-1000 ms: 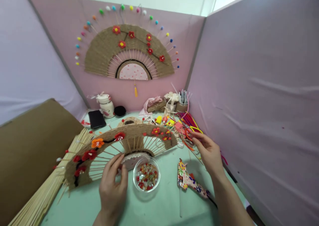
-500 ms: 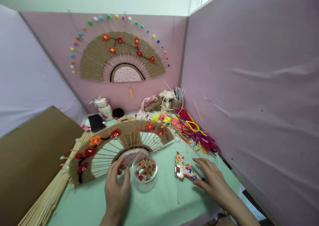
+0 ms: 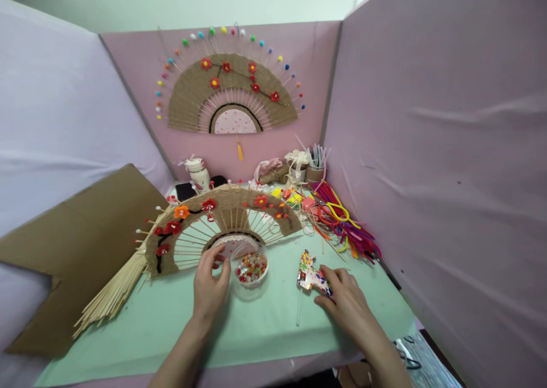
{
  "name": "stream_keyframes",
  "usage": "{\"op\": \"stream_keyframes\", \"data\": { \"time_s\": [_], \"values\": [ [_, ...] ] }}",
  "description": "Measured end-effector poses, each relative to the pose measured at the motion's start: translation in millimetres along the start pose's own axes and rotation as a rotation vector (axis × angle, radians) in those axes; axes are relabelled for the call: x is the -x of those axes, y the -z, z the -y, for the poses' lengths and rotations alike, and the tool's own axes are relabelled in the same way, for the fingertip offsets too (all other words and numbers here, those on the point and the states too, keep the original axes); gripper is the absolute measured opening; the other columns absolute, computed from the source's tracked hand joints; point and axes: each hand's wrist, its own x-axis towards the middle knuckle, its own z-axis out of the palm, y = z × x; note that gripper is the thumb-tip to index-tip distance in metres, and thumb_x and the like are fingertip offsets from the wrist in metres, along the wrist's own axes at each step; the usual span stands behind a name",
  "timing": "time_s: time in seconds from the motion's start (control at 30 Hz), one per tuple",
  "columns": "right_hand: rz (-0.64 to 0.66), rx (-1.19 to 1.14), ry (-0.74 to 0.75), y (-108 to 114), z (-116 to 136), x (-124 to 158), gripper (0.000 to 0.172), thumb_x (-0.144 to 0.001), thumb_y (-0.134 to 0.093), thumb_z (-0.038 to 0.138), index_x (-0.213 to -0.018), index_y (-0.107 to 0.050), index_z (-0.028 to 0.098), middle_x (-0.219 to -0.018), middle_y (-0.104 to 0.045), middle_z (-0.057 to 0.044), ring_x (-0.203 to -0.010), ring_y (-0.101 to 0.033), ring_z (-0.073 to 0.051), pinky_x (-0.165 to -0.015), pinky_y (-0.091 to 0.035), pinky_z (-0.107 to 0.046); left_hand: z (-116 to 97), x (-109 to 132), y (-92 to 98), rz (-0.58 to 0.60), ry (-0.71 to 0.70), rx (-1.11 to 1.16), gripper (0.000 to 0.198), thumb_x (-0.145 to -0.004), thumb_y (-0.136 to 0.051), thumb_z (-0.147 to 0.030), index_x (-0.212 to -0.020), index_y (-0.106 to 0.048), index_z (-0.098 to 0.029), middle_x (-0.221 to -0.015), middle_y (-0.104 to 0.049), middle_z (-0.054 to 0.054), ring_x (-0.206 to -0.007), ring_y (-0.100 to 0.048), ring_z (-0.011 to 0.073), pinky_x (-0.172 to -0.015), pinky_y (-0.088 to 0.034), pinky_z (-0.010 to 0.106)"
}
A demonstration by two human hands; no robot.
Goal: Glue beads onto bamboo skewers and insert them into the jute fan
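My left hand (image 3: 211, 282), thumb and fingers apart, is at the lower edge of the twine-wrapped fan (image 3: 231, 194), beside a clear round tub (image 3: 251, 297) of red, amber and clear beads (image 3: 251, 268). I see nothing held in it. My right hand (image 3: 344, 299) has its thumb and fingers closed around the handle of a flower-patterned glue gun (image 3: 308, 275) lying on the table. A clear glue stick (image 3: 298, 311) juts from the gun toward me. Red and orange flowers, black stems and red- and white-headed sticks decorate the fan.
A finished fan (image 3: 231, 86) hangs on the pink partition. Colourful pipe cleaners (image 3: 348, 223) and craft scraps (image 3: 294, 197) heap at the back right. Thin wooden sticks (image 3: 115, 294) and a cardboard sheet (image 3: 98, 251) lie left. A white jar (image 3: 198, 174) stands behind.
My right hand has moved onto the glue gun's handle and closed around it. The view has shifted, while my left hand stays beside the bead tub.
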Motion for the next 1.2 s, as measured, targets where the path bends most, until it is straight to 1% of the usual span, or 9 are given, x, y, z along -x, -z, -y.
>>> {"op": "stream_keyframes", "data": {
  "time_s": [0.17, 0.3, 0.47, 0.57, 0.67, 0.83, 0.97, 1.1, 1.2],
  "values": [
    [-0.005, 0.016, 0.021, 1.6, 8.1, -1.3, 0.050, -0.083, -0.062, 0.026, -0.133, -0.058, 0.022, -0.108, -0.062, -0.013, -0.102, -0.060, -0.032, -0.084, -0.046, -0.040, -10.9, 1.1, -5.7, 0.038, -0.024, 0.006, 0.029, -0.087, -0.054, -0.030, -0.110, -0.063, -0.017, -0.106, -0.067, 0.010, -0.081, -0.063, 0.0178, -0.073, -0.054, 0.033],
    [-0.027, -0.054, 0.059, 3.3, 8.4, -1.8, 0.038, -0.088, -0.054, 0.027, -0.124, -0.063, 0.019, -0.102, -0.063, -0.013, -0.098, -0.062, -0.030, -0.083, -0.046, -0.040, -19.6, -3.3, -8.3, 0.086, -0.033, -0.008, 0.029, -0.087, -0.054, -0.031, -0.110, -0.064, -0.016, -0.105, -0.067, 0.010, -0.079, -0.063, 0.0173, -0.073, -0.054, 0.033],
    [-0.235, -0.541, 0.062, 5.2, -5.5, 0.0, 0.038, -0.091, -0.047, 0.042, -0.117, -0.064, 0.020, -0.107, -0.066, -0.012, -0.101, -0.063, -0.027, -0.089, -0.049, -0.039, -25.6, -18.5, -2.5, 0.134, -0.021, -0.017, 0.033, -0.084, -0.055, -0.033, -0.111, -0.064, -0.016, -0.101, -0.070, 0.010, -0.085, -0.065, 0.0194, -0.077, -0.054, 0.035],
    [-0.239, -0.843, -0.034, 7.3, -12.8, 2.1, 0.035, -0.090, -0.051, 0.051, -0.100, -0.066, 0.021, -0.085, -0.066, -0.006, -0.080, -0.063, -0.024, -0.071, -0.051, -0.034, -28.3, -29.1, 3.9, 0.159, 0.042, -0.018, 0.034, -0.083, -0.056, -0.036, -0.108, -0.066, -0.016, -0.093, -0.072, 0.008, -0.080, -0.066, 0.0189, -0.076, -0.054, 0.034],
    [-0.175, -1.018, -0.154, 6.4, -16.2, 4.0, 0.036, -0.084, -0.059, 0.056, -0.080, -0.064, 0.021, -0.063, -0.056, 0.001, -0.057, -0.052, -0.018, -0.054, -0.044, -0.030, -32.4, -36.3, 9.3, 0.203, 0.066, -0.015, 0.030, -0.083, -0.056, -0.038, -0.102, -0.068, -0.017, -0.091, -0.073, 0.007, -0.078, -0.065, 0.0180, -0.075, -0.053, 0.032],
    [-0.084, -1.051, -0.214, -2.1, -18.7, 5.8, 0.041, -0.077, -0.068, 0.058, -0.085, -0.066, 0.018, -0.060, -0.052, 0.003, -0.053, -0.044, -0.014, -0.049, -0.036, -0.027, -36.4, -42.2, 16.6, 0.396, 0.000, -0.030, 0.023, -0.084, -0.056, -0.035, -0.089, -0.072, -0.019, -0.090, -0.073, 0.006, -0.077, -0.064, 0.0179, -0.070, -0.051, 0.030],
    [-0.016, -0.971, -0.284, -7.3, -19.2, 5.8, 0.044, -0.075, -0.067, 0.060, -0.084, -0.065, 0.018, -0.061, -0.054, 0.002, -0.057, -0.047, -0.015, -0.053, -0.039, -0.028, -30.1, -44.7, 16.1, 0.572, -0.101, -0.093, 0.022, -0.088, -0.056, -0.032, -0.089, -0.074, -0.020, -0.094, -0.072, 0.007, -0.086, -0.064, 0.0200, -0.077, -0.050, 0.032],
    [-0.033, -0.865, -0.326, -6.5, -17.9, 4.4, 0.043, -0.075, -0.066, 0.061, -0.079, -0.065, 0.018, -0.061, -0.054, 0.001, -0.059, -0.049, -0.017, -0.056, -0.041, -0.029, -23.4, -45.1, 7.3, 0.606, -0.284, -0.341, 0.019, -0.088, -0.058, -0.025, -0.087, -0.076, -0.024, -0.091, -0.067, 0.008, -0.093, -0.057, 0.0233, -0.083, -0.046, 0.039],
    [-0.041, -0.819, -0.319, -6.0, -18.6, 3.8, 0.043, -0.074, -0.066, 0.061, -0.084, -0.068, 0.019, -0.062, -0.057, 0.000, -0.060, -0.051, -0.018, -0.056, -0.043, -0.030, -24.0, -46.0, 0.1, 0.659, -0.357, -0.515, 0.020, -0.086, -0.058, -0.021, -0.081, -0.077, -0.024, -0.088, -0.064, 0.009, -0.093, -0.054, 0.0248, -0.082, -0.043, 0.040]
  ]
}}
